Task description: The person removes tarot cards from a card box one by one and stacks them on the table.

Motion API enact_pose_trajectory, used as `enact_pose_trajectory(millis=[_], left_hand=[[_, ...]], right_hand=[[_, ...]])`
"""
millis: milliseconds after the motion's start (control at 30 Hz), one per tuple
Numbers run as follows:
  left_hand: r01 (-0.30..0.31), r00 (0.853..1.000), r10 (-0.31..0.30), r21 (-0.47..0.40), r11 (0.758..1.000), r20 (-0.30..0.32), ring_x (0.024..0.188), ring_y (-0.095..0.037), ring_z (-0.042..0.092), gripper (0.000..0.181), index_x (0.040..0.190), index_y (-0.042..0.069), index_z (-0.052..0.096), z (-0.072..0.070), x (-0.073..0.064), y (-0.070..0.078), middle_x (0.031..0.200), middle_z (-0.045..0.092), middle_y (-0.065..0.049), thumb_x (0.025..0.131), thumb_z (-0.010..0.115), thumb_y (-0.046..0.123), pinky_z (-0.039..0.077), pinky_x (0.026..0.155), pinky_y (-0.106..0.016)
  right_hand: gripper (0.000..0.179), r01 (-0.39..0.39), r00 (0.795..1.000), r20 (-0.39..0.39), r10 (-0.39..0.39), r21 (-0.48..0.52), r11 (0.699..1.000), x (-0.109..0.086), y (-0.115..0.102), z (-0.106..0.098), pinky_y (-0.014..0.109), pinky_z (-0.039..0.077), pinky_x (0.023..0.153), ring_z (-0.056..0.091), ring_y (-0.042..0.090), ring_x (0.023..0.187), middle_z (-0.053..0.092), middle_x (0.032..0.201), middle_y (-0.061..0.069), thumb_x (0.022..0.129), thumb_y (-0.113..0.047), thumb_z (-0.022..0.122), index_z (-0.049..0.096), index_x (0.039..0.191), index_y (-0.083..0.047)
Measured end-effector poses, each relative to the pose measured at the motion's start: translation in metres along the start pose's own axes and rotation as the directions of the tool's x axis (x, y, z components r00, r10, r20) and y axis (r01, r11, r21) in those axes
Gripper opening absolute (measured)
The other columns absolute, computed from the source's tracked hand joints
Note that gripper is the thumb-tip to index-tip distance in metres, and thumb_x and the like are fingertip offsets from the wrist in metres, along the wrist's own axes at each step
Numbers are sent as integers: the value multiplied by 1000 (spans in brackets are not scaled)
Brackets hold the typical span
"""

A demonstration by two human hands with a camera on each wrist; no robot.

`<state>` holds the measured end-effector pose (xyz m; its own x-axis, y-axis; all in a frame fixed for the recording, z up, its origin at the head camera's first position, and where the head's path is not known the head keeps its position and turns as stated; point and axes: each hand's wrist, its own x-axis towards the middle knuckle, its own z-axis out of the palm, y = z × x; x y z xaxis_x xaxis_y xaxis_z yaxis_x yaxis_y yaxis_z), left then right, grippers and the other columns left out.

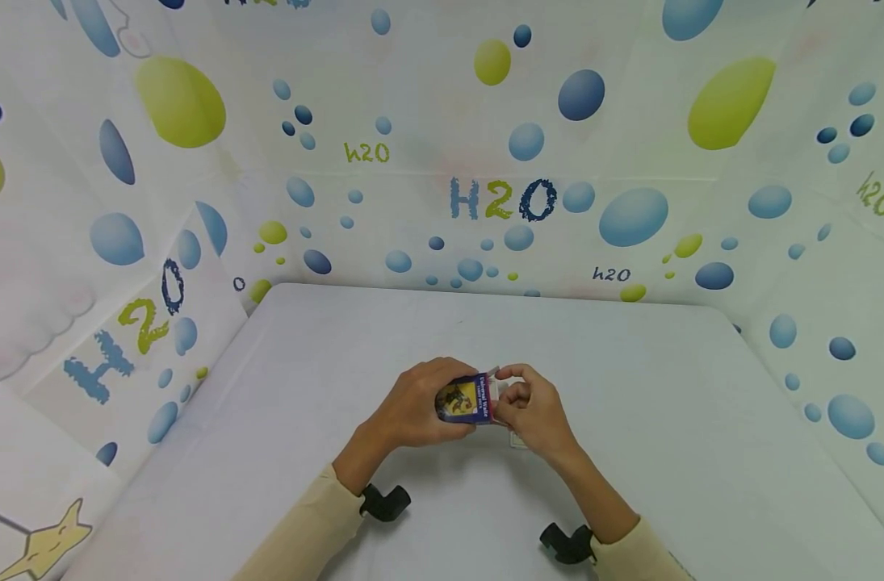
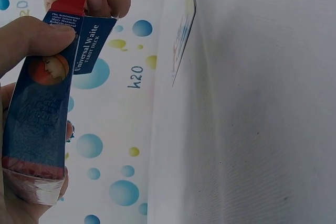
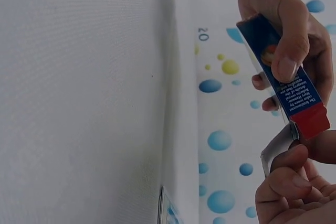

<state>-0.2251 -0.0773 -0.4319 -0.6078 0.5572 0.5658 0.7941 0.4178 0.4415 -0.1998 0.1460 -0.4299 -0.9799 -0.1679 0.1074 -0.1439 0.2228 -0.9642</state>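
My left hand grips a blue tarot card box above the middle of the table, thumb on its narrow side. The box lies tilted, its end with red flaps toward my right hand. Lettering on it reads "Universal Waite Tarot Deck". At that opened end, my right hand pinches a flap, its fingers curled. How full the box is cannot be seen. On the table below the right hand lies a flat card or thin stack of cards, partly hidden by that hand.
The white table stretches out around both hands. Behind it and at the sides hangs a white sheet printed with blue and green drops and "H2O". A black wrist mount sits by the left sleeve, another by the right.
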Motion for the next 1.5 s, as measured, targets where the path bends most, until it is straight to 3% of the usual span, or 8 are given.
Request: enact_pose_trajectory(millis=[500,1000,1500], left_hand=[[2,1000,-2,6,1000,2,103,-10,62,68,127,12,65,-1,0,-1,119,69,2,67,93,29,55,85,-30],[42,999,-42,-6,999,-17,107,-11,62,70,130,14,63,-3,-2,-6,122,68,3,69,93,27,56,91,-33],[86,996,-85,12,996,-20,109,-11,62,71,131,15,63,-7,-3,-9,123,68,3,69,94,29,55,94,-33]], right_hand=[[35,70,993,98,-68,-17,997,3,5,-8,22,46,52,51,14,59,59,77,18,92,9,61,60,125,-3],[34,63,998,19,-61,-80,995,4,8,-17,24,47,53,51,16,60,54,73,9,91,7,62,62,123,-5],[26,24,997,-77,-28,-49,999,4,2,-20,26,46,53,51,19,56,54,67,11,86,7,64,65,110,-2]])
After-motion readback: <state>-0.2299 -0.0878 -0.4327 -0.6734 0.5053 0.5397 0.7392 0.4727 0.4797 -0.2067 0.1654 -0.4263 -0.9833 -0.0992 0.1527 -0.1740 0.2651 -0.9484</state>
